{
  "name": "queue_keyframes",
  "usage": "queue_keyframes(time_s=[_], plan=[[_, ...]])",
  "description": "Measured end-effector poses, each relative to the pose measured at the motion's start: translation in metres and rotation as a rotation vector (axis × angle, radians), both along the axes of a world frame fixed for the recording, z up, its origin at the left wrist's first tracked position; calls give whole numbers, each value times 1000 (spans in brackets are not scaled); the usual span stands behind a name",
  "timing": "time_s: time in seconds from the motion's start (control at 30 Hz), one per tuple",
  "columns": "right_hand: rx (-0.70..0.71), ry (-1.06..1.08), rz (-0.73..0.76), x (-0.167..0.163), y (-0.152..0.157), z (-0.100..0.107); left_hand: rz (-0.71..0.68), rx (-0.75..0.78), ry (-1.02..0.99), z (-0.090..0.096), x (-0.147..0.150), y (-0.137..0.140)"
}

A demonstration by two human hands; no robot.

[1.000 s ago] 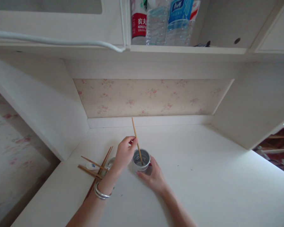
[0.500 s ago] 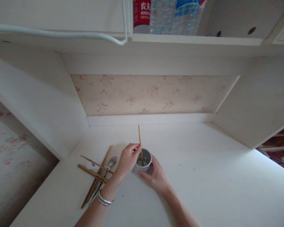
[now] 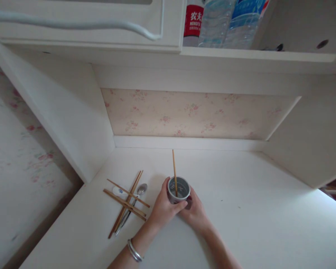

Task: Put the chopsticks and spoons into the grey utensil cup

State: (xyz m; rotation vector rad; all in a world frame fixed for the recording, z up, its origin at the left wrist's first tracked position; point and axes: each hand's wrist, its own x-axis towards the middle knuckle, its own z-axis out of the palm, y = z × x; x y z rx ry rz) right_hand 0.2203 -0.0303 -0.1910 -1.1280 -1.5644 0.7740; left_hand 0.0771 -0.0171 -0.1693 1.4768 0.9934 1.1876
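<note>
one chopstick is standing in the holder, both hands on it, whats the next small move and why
Probably the left hand lets go of the perforated holder and reaches for a loose chopstick in the pile beside the spoon: only one chopstick stands inside, while the right hand steadies it.

The cup point(image 3: 179, 189) had its lower wall covered by the left hand point(image 3: 164, 208) and right hand point(image 3: 196, 213); the chopstick point(image 3: 174, 172) tip inside was too dim to make out; both forearms ran off the bottom edge; the bottles point(image 3: 224, 22) (labels only partly legible) were cropped by the top edge; the spoon point(image 3: 137, 198) lay partly under the chopsticks point(image 3: 126, 201).
</note>
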Motion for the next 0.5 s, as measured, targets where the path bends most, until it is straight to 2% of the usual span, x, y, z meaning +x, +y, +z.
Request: queue_keyframes(time_s=[0.13, 0.2, 0.27, 0.4, 0.47, 0.5], plan=[[-39, 66, 51, -2, -7, -3, -42, 30, -46, 11, -4, -1], [-61, 126, 12, -2, -10, -7, -66, 22, -81, 16, -7, -2], [-29, 184, -128, -2, -12, -10, -99, 8, -113, 17, -9, -3], [145, 219, -558, -10, -16, 0, -64, -33, -142, 7, -9, -2], [249, 169, -631, -21, -23, 15, -43, -25, -141, 2, -9, 0], [299, 126, -603, -29, -27, 25, -53, -16, -137, 0, -9, 0]])
